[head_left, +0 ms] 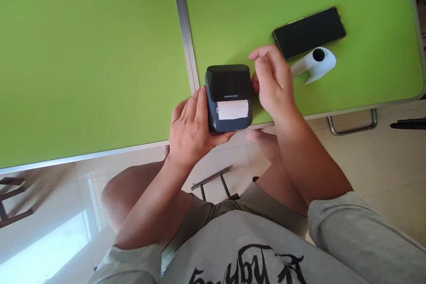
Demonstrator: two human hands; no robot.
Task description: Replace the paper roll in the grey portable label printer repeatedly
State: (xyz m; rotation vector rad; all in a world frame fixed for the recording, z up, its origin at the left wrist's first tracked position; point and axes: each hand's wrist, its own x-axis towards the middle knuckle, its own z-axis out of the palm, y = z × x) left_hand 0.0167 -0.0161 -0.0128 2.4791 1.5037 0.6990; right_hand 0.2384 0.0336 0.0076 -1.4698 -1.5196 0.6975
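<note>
Dark printer (pixel 228 97) between both hands (pixel 189 131) (pixel 274 82)

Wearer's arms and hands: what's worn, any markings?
Left hand and right hand are bare: no gloves, rings or watch visible. Forearms are uncovered. The light grey left sleeve and right sleeve end near the elbows, part of a grey top with black script lettering.

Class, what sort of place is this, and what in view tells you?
Probably a classroom or workroom: two green metal-edged tables pushed together, a pale tiled floor, and a small label printer at the table edge.
</note>
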